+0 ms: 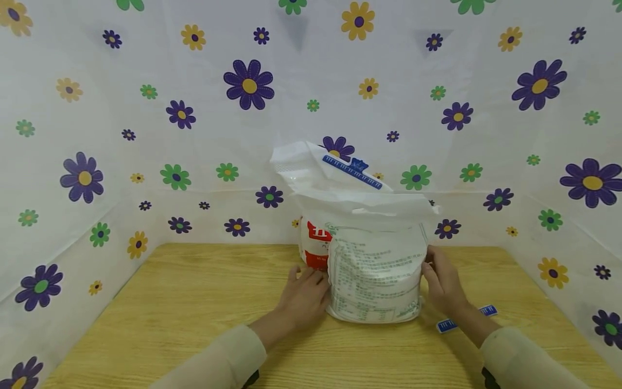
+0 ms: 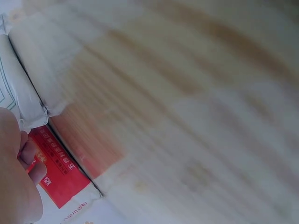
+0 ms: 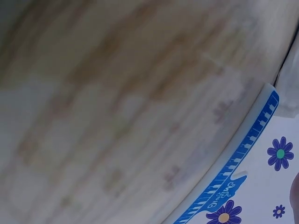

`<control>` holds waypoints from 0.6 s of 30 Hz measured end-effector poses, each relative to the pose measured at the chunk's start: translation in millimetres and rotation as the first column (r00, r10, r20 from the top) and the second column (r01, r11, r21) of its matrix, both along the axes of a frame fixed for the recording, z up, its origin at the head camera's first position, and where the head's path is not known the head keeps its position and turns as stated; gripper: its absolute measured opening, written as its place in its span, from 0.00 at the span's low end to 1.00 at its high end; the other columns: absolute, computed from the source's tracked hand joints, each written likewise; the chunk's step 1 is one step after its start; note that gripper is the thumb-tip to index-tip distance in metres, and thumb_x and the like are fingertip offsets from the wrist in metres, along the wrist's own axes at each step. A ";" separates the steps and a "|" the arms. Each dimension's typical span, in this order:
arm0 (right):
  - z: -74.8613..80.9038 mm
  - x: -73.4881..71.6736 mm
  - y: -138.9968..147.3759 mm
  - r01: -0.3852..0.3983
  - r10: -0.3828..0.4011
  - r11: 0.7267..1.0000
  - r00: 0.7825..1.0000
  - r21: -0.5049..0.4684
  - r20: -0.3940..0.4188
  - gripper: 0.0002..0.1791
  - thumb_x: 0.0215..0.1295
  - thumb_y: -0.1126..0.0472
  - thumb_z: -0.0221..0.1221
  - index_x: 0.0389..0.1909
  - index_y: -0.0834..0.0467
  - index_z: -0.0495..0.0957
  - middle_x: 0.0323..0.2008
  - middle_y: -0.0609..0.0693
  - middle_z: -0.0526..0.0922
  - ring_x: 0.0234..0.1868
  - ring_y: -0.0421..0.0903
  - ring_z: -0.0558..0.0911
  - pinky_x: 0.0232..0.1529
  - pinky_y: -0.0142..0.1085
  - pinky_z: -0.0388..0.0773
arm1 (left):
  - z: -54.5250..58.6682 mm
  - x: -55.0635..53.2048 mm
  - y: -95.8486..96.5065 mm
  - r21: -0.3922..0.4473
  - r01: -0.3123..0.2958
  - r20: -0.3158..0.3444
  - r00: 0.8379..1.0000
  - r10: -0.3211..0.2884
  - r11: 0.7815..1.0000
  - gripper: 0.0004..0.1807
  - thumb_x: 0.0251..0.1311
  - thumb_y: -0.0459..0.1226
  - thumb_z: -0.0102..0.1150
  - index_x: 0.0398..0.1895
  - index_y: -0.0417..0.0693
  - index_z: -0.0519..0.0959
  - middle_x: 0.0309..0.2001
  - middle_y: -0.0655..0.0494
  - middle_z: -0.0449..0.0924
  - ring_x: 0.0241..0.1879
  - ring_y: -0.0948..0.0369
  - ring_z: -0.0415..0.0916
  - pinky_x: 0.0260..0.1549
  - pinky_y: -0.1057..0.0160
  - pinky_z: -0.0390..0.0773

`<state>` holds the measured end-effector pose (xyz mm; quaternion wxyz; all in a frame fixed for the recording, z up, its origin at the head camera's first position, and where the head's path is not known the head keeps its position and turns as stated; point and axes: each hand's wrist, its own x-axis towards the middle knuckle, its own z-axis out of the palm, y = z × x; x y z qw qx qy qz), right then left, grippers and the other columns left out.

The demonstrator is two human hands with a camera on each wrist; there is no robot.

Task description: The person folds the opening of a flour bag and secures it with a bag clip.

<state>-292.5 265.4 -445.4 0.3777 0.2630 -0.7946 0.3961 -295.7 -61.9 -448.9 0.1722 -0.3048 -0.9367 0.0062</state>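
Note:
A full white plastic bag [image 1: 376, 270] with green print stands upright on the table in the head view, its flattened top upright. Behind it is a second white bag with a red label [image 1: 317, 246]; its tall top carries a blue piano-key clip [image 1: 352, 172]. My left hand [image 1: 303, 297] rests against the front bag's lower left side, fingers loosely bent. Its fingertips [image 2: 37, 172] lie by the red label in the left wrist view. At the front bag's right edge, my right hand [image 1: 443, 281] grips the side.
Another blue clip [image 1: 447, 325] lies on the wooden table [image 1: 194, 302], partly hidden under my right forearm; a clip [image 3: 233, 158] also shows in the right wrist view. White cloth [image 1: 311, 65] printed with flowers surrounds the table at the back and sides.

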 end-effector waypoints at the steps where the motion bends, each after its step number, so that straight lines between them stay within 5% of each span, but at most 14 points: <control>1: -0.5 0.6 -0.5 0.004 -0.005 1.000 1.000 0.007 0.009 0.18 0.63 0.78 0.45 0.54 0.71 0.71 0.37 0.51 0.78 0.36 0.36 0.73 0.38 0.21 0.72 | 0.6 0.5 -1.3 0.001 0.001 0.003 1.000 -0.001 1.000 0.18 0.75 0.48 0.42 0.60 0.56 0.75 0.55 0.61 0.79 0.59 0.57 0.70 0.59 0.47 0.57; 10: -0.9 2.9 -4.6 0.121 -0.126 0.978 0.992 0.168 0.018 0.13 0.65 0.75 0.50 0.49 0.69 0.73 0.37 0.55 0.81 0.36 0.41 0.78 0.36 0.29 0.78 | 2.2 3.4 -14.3 0.000 0.004 0.005 1.000 -0.004 1.000 0.17 0.73 0.47 0.45 0.59 0.57 0.76 0.55 0.60 0.79 0.58 0.57 0.70 0.59 0.45 0.56; 18: -0.5 0.0 -7.8 0.259 -0.174 0.890 0.954 0.375 -0.245 0.08 0.65 0.64 0.50 0.33 0.64 0.76 0.28 0.51 0.75 0.26 0.41 0.72 0.23 0.33 0.76 | 0.9 3.9 -27.5 0.009 0.001 -0.049 0.999 0.000 1.000 0.14 0.72 0.47 0.47 0.52 0.57 0.78 0.47 0.60 0.80 0.50 0.57 0.72 0.57 0.46 0.57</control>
